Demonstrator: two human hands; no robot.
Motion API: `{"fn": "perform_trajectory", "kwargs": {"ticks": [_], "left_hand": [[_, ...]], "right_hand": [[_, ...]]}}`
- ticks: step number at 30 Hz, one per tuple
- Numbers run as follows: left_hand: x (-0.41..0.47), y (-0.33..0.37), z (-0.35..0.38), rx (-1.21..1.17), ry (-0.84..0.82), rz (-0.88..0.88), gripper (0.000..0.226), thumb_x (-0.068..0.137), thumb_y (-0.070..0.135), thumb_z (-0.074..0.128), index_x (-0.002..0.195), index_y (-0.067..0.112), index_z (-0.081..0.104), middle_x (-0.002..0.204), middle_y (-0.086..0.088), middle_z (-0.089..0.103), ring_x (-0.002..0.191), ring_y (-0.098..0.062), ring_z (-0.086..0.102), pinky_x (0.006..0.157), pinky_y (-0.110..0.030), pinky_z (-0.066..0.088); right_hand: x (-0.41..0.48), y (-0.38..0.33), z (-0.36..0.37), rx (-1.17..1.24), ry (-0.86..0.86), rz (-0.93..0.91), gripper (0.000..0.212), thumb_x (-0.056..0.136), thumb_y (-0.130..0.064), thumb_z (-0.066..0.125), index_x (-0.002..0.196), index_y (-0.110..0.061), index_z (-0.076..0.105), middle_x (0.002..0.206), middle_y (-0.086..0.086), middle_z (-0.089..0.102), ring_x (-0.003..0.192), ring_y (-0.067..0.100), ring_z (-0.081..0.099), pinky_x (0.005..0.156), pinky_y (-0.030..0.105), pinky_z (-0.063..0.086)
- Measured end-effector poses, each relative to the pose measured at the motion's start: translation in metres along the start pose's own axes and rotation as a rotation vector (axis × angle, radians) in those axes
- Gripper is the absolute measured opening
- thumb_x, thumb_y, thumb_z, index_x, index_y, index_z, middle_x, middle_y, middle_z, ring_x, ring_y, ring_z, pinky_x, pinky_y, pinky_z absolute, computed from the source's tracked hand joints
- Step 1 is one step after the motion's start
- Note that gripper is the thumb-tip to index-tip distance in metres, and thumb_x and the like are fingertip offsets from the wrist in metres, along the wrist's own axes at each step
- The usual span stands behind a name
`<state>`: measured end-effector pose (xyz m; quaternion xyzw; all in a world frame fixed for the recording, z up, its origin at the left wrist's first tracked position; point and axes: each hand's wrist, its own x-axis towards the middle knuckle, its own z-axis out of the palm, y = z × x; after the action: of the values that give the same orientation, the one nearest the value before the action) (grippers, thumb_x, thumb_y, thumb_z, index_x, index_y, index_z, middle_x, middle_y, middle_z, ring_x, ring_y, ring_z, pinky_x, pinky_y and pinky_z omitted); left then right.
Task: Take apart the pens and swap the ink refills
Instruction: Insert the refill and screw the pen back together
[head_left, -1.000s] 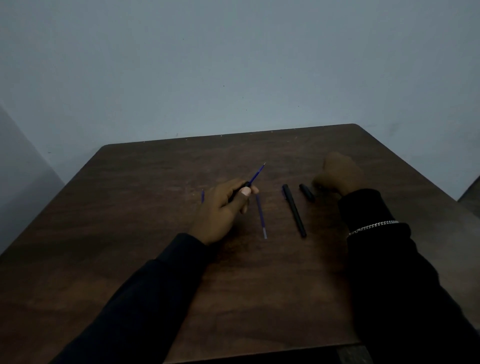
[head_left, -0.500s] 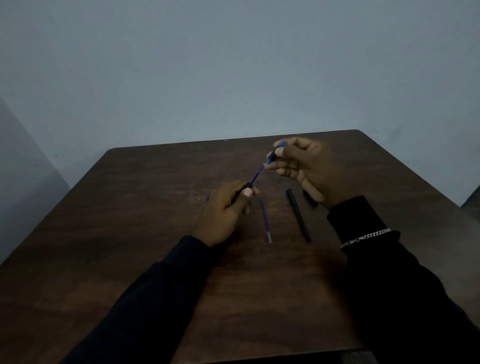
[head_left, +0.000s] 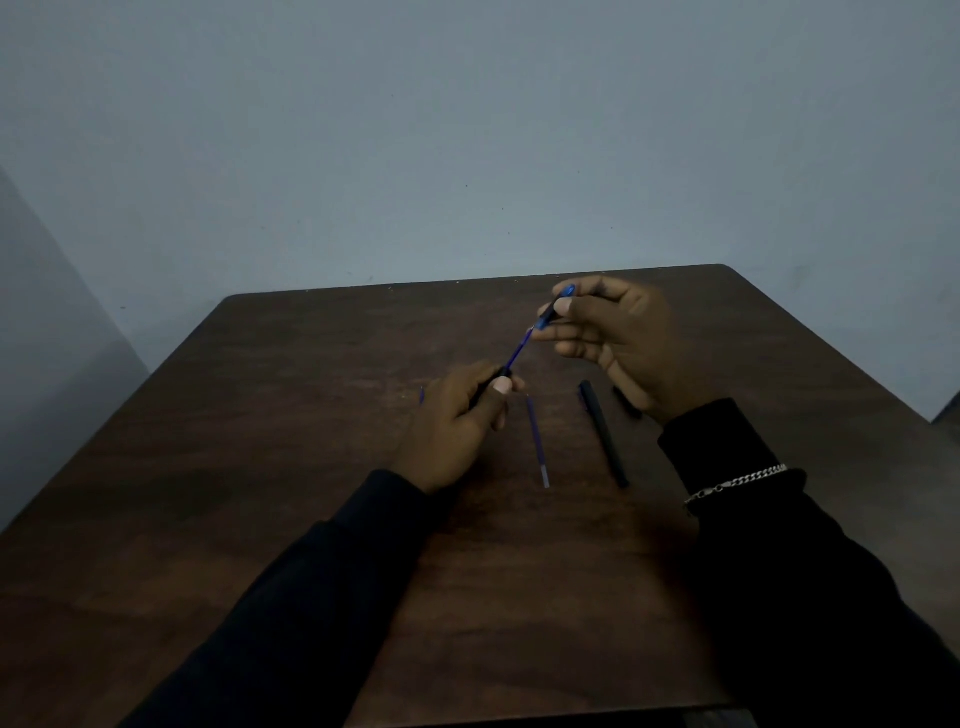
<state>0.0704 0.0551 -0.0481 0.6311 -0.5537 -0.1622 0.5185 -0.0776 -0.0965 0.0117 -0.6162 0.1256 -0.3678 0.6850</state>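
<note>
Gripping one barrel (head_left: 497, 376), the left hand (head_left: 457, 415) faces the right hand (head_left: 631, 343) pinching one blue tip (head_left: 555, 310) near one loose refill (head_left: 537, 441)

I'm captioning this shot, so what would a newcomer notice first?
The two hands over the middle of the table: the left hand grips a dark pen body with a blue refill sticking out, and the right hand pinches a blue piece at its far end. Below them lie a loose refill and a black pen barrel.

We see a bare indoor room, kind unclear: dark wooden counter (head_left: 291, 467) beneath our left hand (head_left: 457, 421) and right hand (head_left: 631, 343), blank grey wall (head_left: 467, 130) beyond them.
</note>
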Motion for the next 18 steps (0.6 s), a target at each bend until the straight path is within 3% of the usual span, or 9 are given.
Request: {"fn": "perform_trajectory", "kwargs": {"ticks": [6,18], "left_hand": [[0.0015,-0.0035,0.0014,0.009,0.007,0.009,0.029,0.102,0.05,0.041,0.102,0.041,0.068,0.072,0.01,0.065,0.062,0.001,0.057,0.058,-0.019,0.042],[0.0003,0.0001,0.0001,-0.003,0.0,-0.016,0.032,0.103,0.045,0.041,0.104,0.032,0.07,0.07,0.012,0.064,0.061,0.001,0.056,0.058,-0.016,0.043]], "right_hand": [[0.0018,0.0019,-0.0023,0.002,-0.026,0.021,0.009,0.094,-0.011,0.068,0.102,-0.012,0.072,0.101,0.016,0.079,0.093,0.036,0.079,0.061,0.026,0.06],[0.0002,0.0018,-0.0017,-0.032,-0.061,0.019,0.011,0.091,-0.014,0.072,0.101,-0.015,0.075,0.103,0.018,0.079,0.09,0.034,0.079,0.064,0.028,0.061]]}}
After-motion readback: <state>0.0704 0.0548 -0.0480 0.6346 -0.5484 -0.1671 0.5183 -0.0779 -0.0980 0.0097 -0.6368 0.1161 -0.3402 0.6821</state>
